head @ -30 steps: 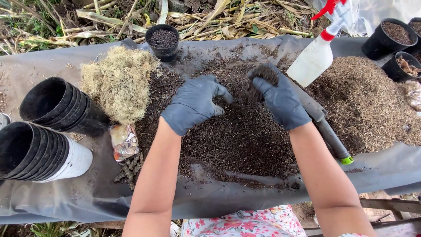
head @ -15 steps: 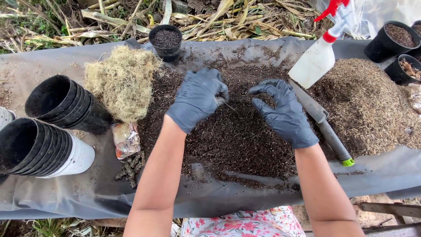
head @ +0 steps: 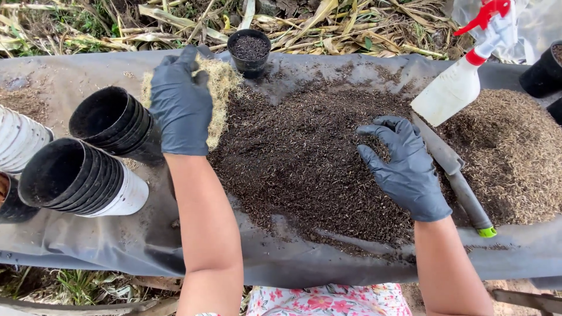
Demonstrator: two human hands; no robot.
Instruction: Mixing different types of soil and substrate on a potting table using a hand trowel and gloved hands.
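Worktop (head: 70, 76) under a dark sheet spans the full width; its front edge sags, and dry stalks and leaves (head: 328, 23) lie beyond the far edge. Bare sheet shows at far left and along the front — the rest is crowded.

Dark soil pile (head: 304, 158) fills the centre. A lighter, browner husk pile (head: 515, 152) sits on the right, touching the soil. Two stacks of black pots (head: 99, 158) lie on their sides at left, mouths towards the camera; the nearer stack is nested in a white pot. Pale straw-coloured fibre clump (head: 222, 93) sits at the soil's left edge. White spray bottle (head: 453, 88) with a red trigger stands tilted between the two piles. A trowel (head: 462, 181) with a dark handle and green end cap lies along the seam. Small black pot (head: 249, 52) filled with soil stands upright at the far edge.

Left hand (head: 178, 105) in a dark glove — grip loosely closed over the fibre clump, touching it. Right hand (head: 407, 167) in a dark glove, fingers spread open and curled, resting on the soil, holding nothing visible.
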